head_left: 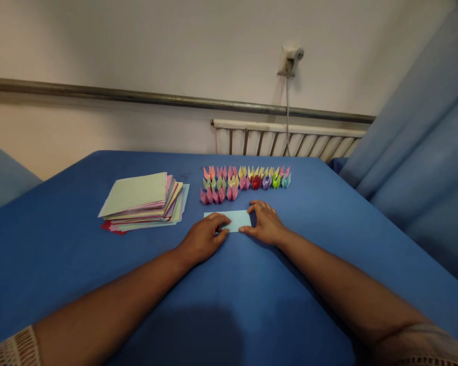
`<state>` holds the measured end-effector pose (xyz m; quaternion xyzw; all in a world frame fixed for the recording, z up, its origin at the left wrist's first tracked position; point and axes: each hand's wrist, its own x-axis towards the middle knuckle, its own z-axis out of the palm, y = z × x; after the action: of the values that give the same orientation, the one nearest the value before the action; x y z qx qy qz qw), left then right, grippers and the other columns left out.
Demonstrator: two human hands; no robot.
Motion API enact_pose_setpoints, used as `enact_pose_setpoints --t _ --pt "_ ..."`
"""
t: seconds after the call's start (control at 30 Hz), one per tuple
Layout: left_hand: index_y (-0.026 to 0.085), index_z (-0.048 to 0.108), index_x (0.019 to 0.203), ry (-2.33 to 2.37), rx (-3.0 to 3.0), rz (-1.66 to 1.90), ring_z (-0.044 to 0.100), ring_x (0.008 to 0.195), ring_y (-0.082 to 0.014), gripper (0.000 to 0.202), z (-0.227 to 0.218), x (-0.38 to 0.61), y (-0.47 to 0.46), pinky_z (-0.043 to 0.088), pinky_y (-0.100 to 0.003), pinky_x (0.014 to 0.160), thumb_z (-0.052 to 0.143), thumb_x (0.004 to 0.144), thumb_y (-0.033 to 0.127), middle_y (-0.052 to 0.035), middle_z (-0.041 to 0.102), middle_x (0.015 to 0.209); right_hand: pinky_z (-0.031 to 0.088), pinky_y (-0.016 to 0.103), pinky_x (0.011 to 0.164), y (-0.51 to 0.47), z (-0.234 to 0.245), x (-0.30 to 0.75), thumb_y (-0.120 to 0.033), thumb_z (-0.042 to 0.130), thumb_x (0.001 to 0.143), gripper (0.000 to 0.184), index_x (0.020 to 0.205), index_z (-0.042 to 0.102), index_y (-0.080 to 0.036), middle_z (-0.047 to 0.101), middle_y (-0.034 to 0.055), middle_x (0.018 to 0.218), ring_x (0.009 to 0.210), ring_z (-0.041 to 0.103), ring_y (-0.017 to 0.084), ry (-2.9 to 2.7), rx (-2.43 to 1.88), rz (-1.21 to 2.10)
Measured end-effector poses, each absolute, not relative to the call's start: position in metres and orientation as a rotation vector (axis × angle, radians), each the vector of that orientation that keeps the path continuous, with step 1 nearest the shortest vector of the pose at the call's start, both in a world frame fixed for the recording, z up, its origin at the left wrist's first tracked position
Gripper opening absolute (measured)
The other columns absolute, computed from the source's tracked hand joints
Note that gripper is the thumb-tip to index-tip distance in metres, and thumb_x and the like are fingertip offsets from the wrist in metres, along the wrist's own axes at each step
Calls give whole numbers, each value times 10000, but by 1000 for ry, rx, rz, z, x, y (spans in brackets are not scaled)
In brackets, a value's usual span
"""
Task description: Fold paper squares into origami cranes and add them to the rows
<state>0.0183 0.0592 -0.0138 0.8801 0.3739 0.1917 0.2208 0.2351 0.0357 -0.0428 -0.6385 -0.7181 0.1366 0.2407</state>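
Note:
A pale blue sheet of paper (239,220), folded into a long rectangle, lies flat on the blue table in front of me. My left hand (206,234) covers its left part, with bent fingers on top and the thumb by the near edge, holding it against the table. At the right end my right hand (266,223) grips the sheet, the index fingertip at the far corner and the thumb at the near one. Just beyond the sheet stand rows of small folded paper cranes (255,182) in many colours.
Left of the cranes is a thick, uneven stack of coloured paper sheets (137,195). Behind the blue table (198,315) are a wall with a metal rail (168,99), a radiator (263,140) and a socket with a plugged-in cord (289,61). A blue curtain (416,122) hangs at right.

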Motion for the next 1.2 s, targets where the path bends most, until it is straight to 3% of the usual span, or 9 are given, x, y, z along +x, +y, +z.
enact_pose_setpoints --t 0.13,0.33,0.53,0.87,1.0,1.1,1.2 --pt "175 636 1043 997 2479 502 595 825 -163 244 -15 17 60 475 -308 799 524 830 218 -55 644 1019 301 499 1008 37 -45 234 -608 696 666 721 1207 492 -178 402 167 1391 1285 369 334 -1975 -1745 344" --pt "175 635 1058 969 2533 493 589 860 -172 254 -18 16 61 469 -314 814 517 836 208 -58 641 1033 319 480 1004 37 -43 235 -537 719 682 590 1115 523 -187 468 139 1337 1251 413 299 -2009 -1716 360" --pt "177 633 1061 965 2540 489 589 899 -178 252 -17 17 60 464 -317 838 516 840 211 -55 645 1040 304 490 1014 36 -43 235 -526 685 724 598 1172 500 -176 459 157 1351 1269 400 308 -1978 -1727 352" --pt "173 633 1051 953 2512 490 592 892 -177 247 -14 17 59 466 -321 840 516 839 222 -52 643 1037 365 441 961 39 -46 237 -319 732 718 402 1047 529 -207 562 84 1230 1155 496 234 -1931 -1564 399" --pt "178 637 1026 972 2475 473 591 864 -172 231 -12 17 57 465 -317 821 510 840 226 -49 647 1007 380 434 947 44 -50 238 -275 701 752 200 888 576 -198 587 83 1164 1102 522 223 -1874 -1575 399" --pt "180 592 1136 1027 2393 516 595 804 -151 310 -12 17 57 473 -298 781 504 841 222 -47 644 1007 386 414 949 44 -49 239 -222 665 777 82 782 586 -201 595 67 1139 1081 534 206 -1869 -1457 389" --pt "223 406 1360 1083 2304 580 579 678 -121 524 -14 17 57 477 -265 680 497 844 212 -18 642 961 392 399 955 35 -38 236 -220 636 797 34 789 604 -211 578 65 1175 1111 523 204 -1872 -1272 336"
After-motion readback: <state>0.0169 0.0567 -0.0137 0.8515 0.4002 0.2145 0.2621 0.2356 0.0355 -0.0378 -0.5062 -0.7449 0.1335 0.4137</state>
